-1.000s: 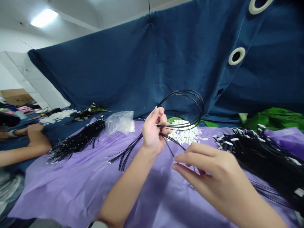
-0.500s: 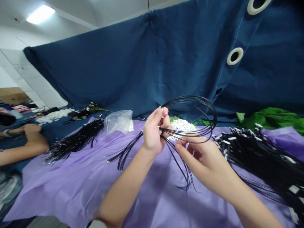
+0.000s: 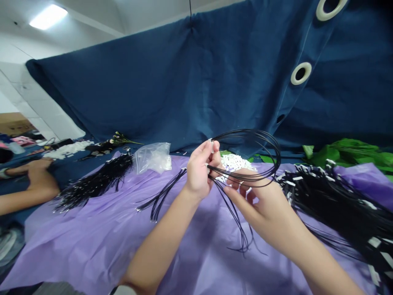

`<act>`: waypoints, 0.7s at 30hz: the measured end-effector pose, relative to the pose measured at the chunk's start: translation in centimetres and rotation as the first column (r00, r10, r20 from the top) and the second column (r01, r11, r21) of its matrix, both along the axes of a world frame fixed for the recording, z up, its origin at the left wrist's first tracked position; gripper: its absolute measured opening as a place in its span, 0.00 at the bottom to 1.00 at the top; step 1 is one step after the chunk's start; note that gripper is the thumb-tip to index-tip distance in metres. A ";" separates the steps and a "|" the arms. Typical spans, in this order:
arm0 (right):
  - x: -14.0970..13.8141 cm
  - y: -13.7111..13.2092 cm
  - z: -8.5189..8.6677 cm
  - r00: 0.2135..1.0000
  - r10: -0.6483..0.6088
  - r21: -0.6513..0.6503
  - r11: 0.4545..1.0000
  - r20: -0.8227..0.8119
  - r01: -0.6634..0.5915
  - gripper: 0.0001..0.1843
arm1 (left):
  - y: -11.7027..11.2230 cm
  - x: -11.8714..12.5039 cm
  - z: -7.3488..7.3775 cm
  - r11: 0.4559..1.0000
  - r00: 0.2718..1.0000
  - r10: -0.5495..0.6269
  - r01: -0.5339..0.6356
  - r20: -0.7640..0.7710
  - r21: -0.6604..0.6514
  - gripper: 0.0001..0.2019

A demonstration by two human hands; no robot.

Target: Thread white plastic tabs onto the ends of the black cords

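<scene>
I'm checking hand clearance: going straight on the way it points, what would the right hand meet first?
The right hand would probably meet the thin black cords hanging below the bare left hand, then that hand itself; depth there is unclear.

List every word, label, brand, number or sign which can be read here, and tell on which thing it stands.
There is no readable text in this view.
Cardboard box at far left: dark marks, too blurred to read.
Black cords in the left hand: no lettering visible.
Plastic bag: no lettering can be made out.
</scene>
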State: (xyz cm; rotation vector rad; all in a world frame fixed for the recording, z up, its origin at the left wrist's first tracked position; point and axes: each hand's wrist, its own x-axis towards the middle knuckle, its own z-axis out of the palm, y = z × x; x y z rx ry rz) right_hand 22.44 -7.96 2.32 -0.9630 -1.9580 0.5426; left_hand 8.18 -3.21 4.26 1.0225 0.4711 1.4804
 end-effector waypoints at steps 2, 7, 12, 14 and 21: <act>-0.1 0.0 -0.1 1.000 0.000 0.050 0.999 0.026 -0.001 0.05 | 0.1 0.0 -0.1 1.000 1.000 0.015 -0.015 -0.007 0.022 0.14; -0.1 0.0 0.0 0.998 0.012 0.084 0.996 0.066 -0.017 0.04 | 0.3 0.1 -0.5 0.995 0.997 0.081 -0.080 0.000 0.064 0.14; -0.1 -0.1 0.0 0.994 -0.023 0.029 0.999 0.110 0.020 0.04 | 0.2 0.2 -0.5 0.992 0.994 0.111 -0.110 -0.004 0.069 0.15; -0.1 -0.1 0.0 0.994 -0.028 0.023 0.999 0.107 0.026 0.05 | 0.1 0.2 -0.5 0.990 0.993 0.121 -0.120 -0.007 0.074 0.15; -0.6 0.0 -0.7 0.997 -0.052 0.101 0.994 0.053 0.047 0.11 | 0.1 0.3 -0.7 0.979 0.985 0.171 -0.167 -0.024 0.116 0.15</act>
